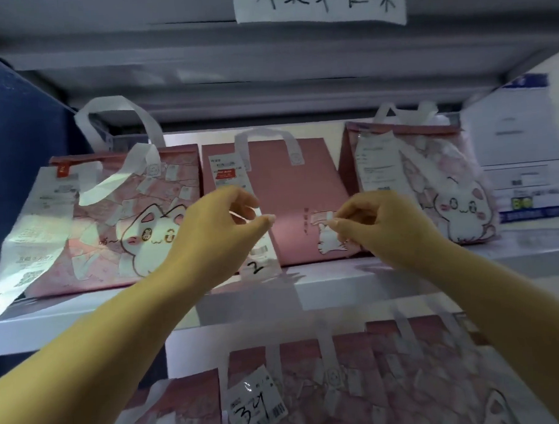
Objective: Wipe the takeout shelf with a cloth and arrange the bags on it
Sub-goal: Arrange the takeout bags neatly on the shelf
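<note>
1. Head view: Three pink takeout bags stand in a row on the grey shelf (339,284). The left bag (112,225) carries a cartoon cat, the plain middle bag (290,195) stands just beside it, and the right bag (430,179) shows a white rabbit-like figure.
2. Both bare hands reach forward over the shelf edge to the middle bag, forearms rising from the bottom corners of the frame and converging.
3. The left hand (218,227) is curled in front of the middle bag's left edge, thumb and fingers pinched on a long white receipt slip (260,251) that hangs from the bag down to the shelf; a handwritten "2" shows at the slip's lower end.
4. The right hand (378,226) is held at the bag's lower right face, fingertips (331,223) pinched together against the printed figure there; whether they grip anything cannot be told.
5. More pink bags (375,387) crowd the tier below, one with a tag (257,402) marked "34".
6. A handwritten paper sign (320,1) hangs from the shelf above; a printed notice (522,150) is on the wall at right.
</note>
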A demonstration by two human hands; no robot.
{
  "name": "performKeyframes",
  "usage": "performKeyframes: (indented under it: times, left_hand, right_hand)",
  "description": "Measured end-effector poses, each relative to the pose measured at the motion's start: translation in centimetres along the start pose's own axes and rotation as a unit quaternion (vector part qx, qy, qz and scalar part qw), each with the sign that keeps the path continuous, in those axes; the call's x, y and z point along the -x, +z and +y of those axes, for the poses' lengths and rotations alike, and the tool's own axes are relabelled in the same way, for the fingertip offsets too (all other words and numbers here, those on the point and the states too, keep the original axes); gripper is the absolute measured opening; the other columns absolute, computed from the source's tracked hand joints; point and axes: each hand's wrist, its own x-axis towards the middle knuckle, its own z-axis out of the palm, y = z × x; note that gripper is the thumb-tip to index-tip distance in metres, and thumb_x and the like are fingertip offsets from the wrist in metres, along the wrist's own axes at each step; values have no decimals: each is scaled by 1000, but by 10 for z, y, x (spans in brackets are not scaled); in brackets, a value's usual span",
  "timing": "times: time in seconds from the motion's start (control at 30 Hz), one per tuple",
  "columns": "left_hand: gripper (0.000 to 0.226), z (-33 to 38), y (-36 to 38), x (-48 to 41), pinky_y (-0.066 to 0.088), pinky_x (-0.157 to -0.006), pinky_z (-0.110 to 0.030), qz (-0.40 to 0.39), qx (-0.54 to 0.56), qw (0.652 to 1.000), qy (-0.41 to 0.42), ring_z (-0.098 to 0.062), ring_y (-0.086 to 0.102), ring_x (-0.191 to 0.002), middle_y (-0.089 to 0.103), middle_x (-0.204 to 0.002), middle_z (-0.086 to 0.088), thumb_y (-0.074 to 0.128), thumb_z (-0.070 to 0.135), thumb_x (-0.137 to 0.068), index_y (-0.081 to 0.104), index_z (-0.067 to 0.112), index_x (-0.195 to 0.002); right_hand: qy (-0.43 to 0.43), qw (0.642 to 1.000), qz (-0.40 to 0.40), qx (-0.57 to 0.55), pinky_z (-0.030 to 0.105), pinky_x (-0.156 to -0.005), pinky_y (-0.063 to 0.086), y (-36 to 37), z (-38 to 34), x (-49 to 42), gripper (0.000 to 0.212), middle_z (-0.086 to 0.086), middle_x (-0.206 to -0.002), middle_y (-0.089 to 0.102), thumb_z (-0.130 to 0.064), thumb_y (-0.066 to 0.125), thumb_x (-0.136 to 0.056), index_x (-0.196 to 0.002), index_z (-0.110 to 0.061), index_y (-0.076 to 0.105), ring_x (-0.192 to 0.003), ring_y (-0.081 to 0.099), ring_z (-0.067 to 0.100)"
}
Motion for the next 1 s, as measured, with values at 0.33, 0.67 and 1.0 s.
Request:
performKeyframes:
  times: [0.33,0.67,1.0]
  left_hand:
    - [20,44,53,3,51,-64,-21,-93,43,994,33,0,58,-74,62,-82,14,66,46,-80,60,32,-94]
    - [21,70,123,-48,39,-62,-14,-112,-34,993,-32,-8,57,-85,60,-93,11,63,37,-86,57,23,-100]
    - [19,83,157,-75,53,-63,-29,-124,-10,989,-79,-15,64,-78,69,-99,2,61,24,-88,66,16,-105]
  right_hand:
    - [101,983,115,101,23,-56,42,-61,60,23,12,-12,-63,66,-31,67,-82,-70,-29,64,-62,61,4]
    - [162,982,-4,94,23,-54,42,-96,115,-8,15,-4,-68,64,-34,71,-79,-84,-21,66,-57,57,10]
    - [139,987,-75,43,28,-54,52,-84,111,-30,12,7,-68,71,-18,71,-80,-74,-7,71,-57,64,18]
